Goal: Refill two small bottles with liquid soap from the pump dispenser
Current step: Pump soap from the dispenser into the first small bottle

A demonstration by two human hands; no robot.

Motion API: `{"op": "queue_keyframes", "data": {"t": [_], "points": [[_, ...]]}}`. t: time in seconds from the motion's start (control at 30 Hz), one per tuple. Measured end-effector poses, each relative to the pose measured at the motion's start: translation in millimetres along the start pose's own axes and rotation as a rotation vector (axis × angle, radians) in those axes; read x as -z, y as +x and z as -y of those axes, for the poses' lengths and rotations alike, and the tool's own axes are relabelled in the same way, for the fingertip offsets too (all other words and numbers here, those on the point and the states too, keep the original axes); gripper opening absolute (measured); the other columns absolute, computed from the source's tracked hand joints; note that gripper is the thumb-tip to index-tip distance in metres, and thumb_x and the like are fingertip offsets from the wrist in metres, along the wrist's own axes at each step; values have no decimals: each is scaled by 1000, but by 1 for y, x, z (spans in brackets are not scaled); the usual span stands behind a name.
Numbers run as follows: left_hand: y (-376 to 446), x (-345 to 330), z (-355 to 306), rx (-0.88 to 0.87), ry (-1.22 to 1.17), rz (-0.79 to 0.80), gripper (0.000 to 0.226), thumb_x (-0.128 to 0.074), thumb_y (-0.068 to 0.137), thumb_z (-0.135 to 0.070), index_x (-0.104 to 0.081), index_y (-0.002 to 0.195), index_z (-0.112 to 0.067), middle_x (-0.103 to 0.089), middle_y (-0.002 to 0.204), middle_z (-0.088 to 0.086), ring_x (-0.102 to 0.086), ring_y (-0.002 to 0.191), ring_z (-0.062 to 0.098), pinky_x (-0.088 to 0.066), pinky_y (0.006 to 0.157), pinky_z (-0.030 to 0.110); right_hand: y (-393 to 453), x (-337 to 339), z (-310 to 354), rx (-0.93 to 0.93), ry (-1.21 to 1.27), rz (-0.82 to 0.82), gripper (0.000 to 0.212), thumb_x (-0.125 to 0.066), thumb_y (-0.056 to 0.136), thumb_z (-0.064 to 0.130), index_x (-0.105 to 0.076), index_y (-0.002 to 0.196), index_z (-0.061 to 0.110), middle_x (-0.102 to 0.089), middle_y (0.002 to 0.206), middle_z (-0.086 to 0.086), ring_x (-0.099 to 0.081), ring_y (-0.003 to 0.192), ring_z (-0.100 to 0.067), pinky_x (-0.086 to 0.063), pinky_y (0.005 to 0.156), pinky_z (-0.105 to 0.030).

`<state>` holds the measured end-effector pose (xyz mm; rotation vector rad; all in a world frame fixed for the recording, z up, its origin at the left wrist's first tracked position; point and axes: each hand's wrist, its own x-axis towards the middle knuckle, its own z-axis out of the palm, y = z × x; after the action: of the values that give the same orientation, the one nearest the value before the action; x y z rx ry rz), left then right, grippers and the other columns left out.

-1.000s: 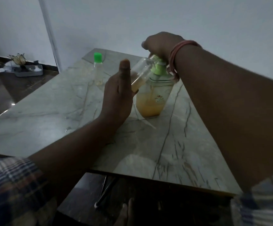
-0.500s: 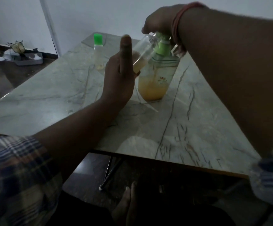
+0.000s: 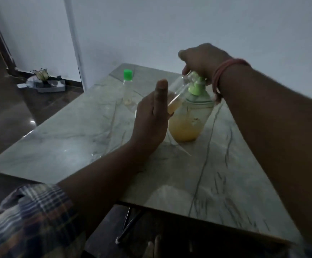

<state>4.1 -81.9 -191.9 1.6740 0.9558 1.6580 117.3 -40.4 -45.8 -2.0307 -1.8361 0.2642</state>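
Note:
A clear pump dispenser (image 3: 187, 125) with orange soap in its lower half and a green pump head stands on the marble table (image 3: 77, 138). My right hand (image 3: 201, 60) rests on top of the pump head, fingers curled over it. My left hand (image 3: 151, 120) holds a small clear bottle (image 3: 175, 97) tilted with its mouth up at the nozzle; some orange soap lies in its lower end. Its thumb stands straight up and the fingers are hidden behind the bottle. A second small bottle (image 3: 127, 90) with a green cap stands upright farther back on the left.
The table's near edge runs across the lower part of the view, with dark metal legs (image 3: 129, 226) beneath it. On the dark floor at the far left, by the white wall, sits a grey tray (image 3: 47, 85) with small items.
The view shifted, dropping the table lower in frame. Both hands stay at the dispenser; the right hand still sits on the pump head and the left keeps the tilted bottle at the nozzle.

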Motion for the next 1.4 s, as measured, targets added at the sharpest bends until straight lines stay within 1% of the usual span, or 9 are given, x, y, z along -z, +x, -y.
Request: {"op": "queue_keyframes", "data": {"t": [0.07, 0.23, 0.4, 0.6, 0.73, 0.87, 1.03, 1.2, 1.4], "points": [[1, 0, 2, 11, -29, -1, 79, -15, 100, -62, -59, 68, -5, -54, 53, -1, -48, 45, 6, -34, 49, 31, 3, -10, -2, 27, -37, -2, 38, -36, 95, 32, -64, 106, 9, -64, 117, -10, -60, 89, -25, -49, 78, -33], [-1, 1, 3, 2, -8, 15, 84, -14, 96, -66, -62, 74, 0, -54, 54, -2, -48, 45, 3, -34, 47, 21, 13, -4, -5, -52, -79, 97, 31, -46, 93, 41, -58, 100, 14, -59, 92, -9, -55, 60, -20, -43, 44, -21], [2, -1, 7, -24, -4, 11, 77, -12, 99, -65, -57, 65, -12, -53, 53, -4, -47, 46, 4, -34, 48, 22, 19, -8, -10, 17, -23, -13, 40, -39, 92, 39, -68, 98, 12, -66, 95, -6, -51, 63, -16, -33, 51, -25], [0, 1, 4, -29, -16, 5, 75, -13, 96, -72, -56, 63, -19, -54, 52, -8, -48, 45, 3, -33, 47, 16, 17, -8, -5, -25, -61, 27, 34, -42, 92, 38, -65, 95, 13, -60, 84, -3, -53, 64, -18, -41, 54, -27], [1, 0, 5, -17, -5, 12, 81, -13, 96, -70, -59, 68, -9, -54, 53, -4, -47, 46, 4, -34, 48, 20, 18, -12, -12, -27, 137, -97, 41, -43, 84, 43, -70, 92, 13, -69, 94, -4, -59, 72, -19, -42, 60, -27], [0, 0, 3, 11, -41, 10, 78, -14, 98, -65, -60, 70, -8, -53, 53, -7, -46, 45, 3, -34, 47, 21, 15, -11, -3, 10, -90, -7, 34, -38, 93, 32, -63, 104, 12, -61, 117, -11, -51, 83, -21, -31, 57, -26], [1, 0, 7, -9, -11, 17, 77, -13, 98, -66, -61, 71, -13, -55, 55, -7, -47, 46, 3, -34, 49, 23, 16, -10, -6, 46, -66, -11, 36, -38, 92, 32, -66, 97, 10, -64, 106, -8, -55, 78, -22, -35, 57, -28], [0, 0, 8, -1, -13, 20, 77, -12, 98, -65, -62, 73, -12, -56, 56, -6, -49, 48, 4, -35, 49, 19, 15, -11, -3, 35, -114, 77, 37, -35, 97, 31, -60, 115, 11, -59, 126, -12, -55, 104, -27, -36, 77, -30], [1, -1, 7, -10, -26, 26, 78, -14, 96, -71, -60, 69, -15, -53, 54, -6, -48, 47, 3, -34, 49, 14, 19, -7, -6, 49, -41, 29, 43, -46, 91, 44, -67, 103, 8, -63, 113, -6, -55, 80, -22, -47, 73, -32]]}}
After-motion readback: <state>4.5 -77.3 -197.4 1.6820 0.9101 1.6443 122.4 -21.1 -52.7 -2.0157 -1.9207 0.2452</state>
